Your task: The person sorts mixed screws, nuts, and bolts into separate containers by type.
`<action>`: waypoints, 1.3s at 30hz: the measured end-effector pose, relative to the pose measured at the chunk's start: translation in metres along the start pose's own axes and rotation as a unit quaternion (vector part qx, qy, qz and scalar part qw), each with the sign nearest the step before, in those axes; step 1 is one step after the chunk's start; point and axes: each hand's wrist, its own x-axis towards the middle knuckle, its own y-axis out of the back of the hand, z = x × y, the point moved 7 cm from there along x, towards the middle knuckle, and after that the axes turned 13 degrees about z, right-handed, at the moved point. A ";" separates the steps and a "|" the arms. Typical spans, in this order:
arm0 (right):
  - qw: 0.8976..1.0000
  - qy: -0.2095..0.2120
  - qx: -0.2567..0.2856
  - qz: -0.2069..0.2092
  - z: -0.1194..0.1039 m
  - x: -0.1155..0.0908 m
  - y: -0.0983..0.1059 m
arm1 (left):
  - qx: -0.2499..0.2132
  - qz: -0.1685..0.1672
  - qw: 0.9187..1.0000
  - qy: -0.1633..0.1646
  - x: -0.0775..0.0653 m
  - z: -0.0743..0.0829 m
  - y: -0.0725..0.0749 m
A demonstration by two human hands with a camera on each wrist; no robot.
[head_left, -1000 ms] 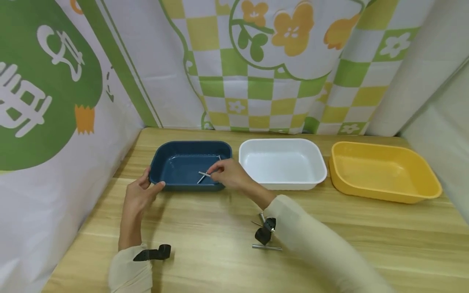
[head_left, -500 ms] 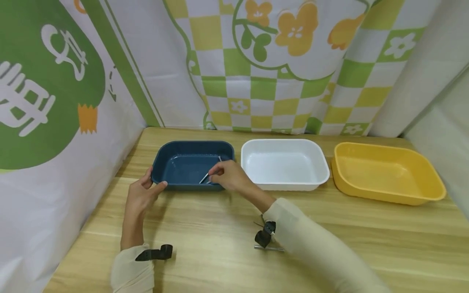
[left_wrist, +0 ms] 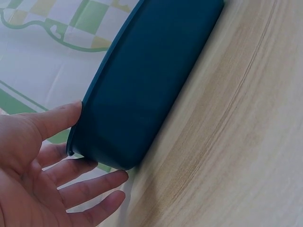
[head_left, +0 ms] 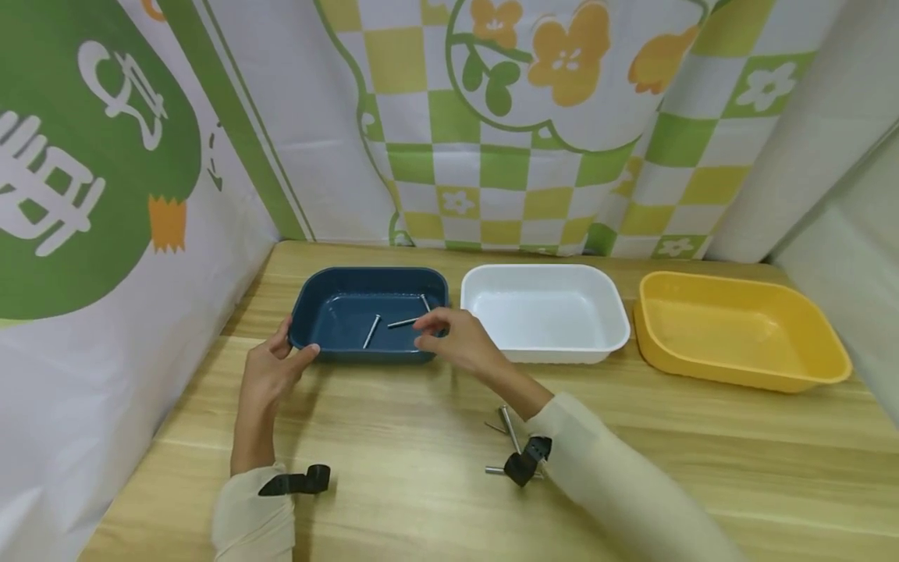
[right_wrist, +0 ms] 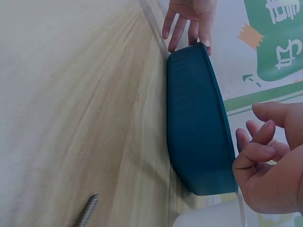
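Note:
At the left end of the dark blue plastic bin [head_left: 337, 355], my left hand [head_left: 270, 371] grips the corner, thumb on the rim. In the left wrist view its fingers [left_wrist: 97, 187] lie along the end wall. My right hand [head_left: 463, 343] hovers over the bin's right front rim. Its thumb and fingers are apart, with nothing between them in the right wrist view. Inside the bin lie a metal bolt [head_left: 372, 332], a second bolt [head_left: 403, 322] partly behind the right fingertips, and a third [head_left: 425, 303] near the right wall.
A white bin [head_left: 544, 357] stands right of the blue one, and a yellow bin [head_left: 737, 375] farther right. Under the right forearm a long bolt [head_left: 509, 428], a thin nail-like piece [head_left: 495, 427] and a metal rod [head_left: 495, 470] lie on the wooden table [head_left: 393, 468].
My right hand has let go of a bolt, which now lies in the blue bin, and has drawn back slightly to the right. The left hand keeps its place on the bin.

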 end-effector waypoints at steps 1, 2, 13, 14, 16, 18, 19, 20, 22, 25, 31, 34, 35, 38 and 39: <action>1.000 -0.001 0.009 0.004 0.000 -0.002 0.002 | -0.001 0.002 1.000 0.000 0.001 0.001 0.000; 1.000 -0.003 0.020 0.008 0.001 -0.003 0.004 | -0.002 0.004 1.000 0.001 0.001 0.001 0.001; 0.993 -0.055 0.107 0.006 0.016 -0.026 0.022 | -0.002 0.004 1.000 0.022 -0.002 -0.002 -0.001; 0.993 -0.057 0.108 0.007 0.018 -0.028 0.023 | 0.000 0.004 1.000 0.019 -0.001 -0.002 -0.001; 0.992 -0.062 0.106 0.009 0.023 -0.033 0.028 | 0.005 0.006 1.000 0.014 0.000 -0.001 0.000; 0.992 -0.070 0.106 0.015 0.029 -0.038 0.034 | 0.011 0.008 1.000 0.011 0.001 0.000 0.001; 0.991 -0.076 0.106 0.017 0.032 -0.041 0.037 | 0.013 0.008 1.000 0.009 0.001 0.000 0.001; 0.991 -0.083 0.105 0.020 0.035 -0.044 0.040 | 0.015 0.009 1.000 0.009 0.002 0.000 0.001; 0.990 -0.095 0.102 0.019 0.042 -0.050 0.047 | 0.009 0.008 1.000 0.011 0.002 0.000 0.000; 0.987 -0.114 0.111 0.012 0.052 -0.058 0.056 | 0.000 0.007 1.000 0.016 0.002 -0.001 0.000; 0.979 -0.152 0.132 0.019 0.071 -0.076 0.070 | 0.002 0.008 1.000 0.024 0.002 0.002 0.000; 0.974 -0.180 0.135 0.037 0.082 -0.085 0.079 | -0.002 0.007 1.000 0.026 0.001 0.002 -0.001; 0.972 -0.188 0.135 0.043 0.085 -0.088 0.083 | -0.004 0.006 1.000 0.026 0.000 0.002 -0.001; 0.967 -0.206 0.138 0.054 0.095 -0.096 0.092 | -0.008 0.005 1.000 0.028 -0.001 0.002 -0.002; 0.967 -0.208 0.135 0.056 0.097 -0.099 0.094 | -0.006 0.004 1.000 0.029 -0.001 0.002 -0.003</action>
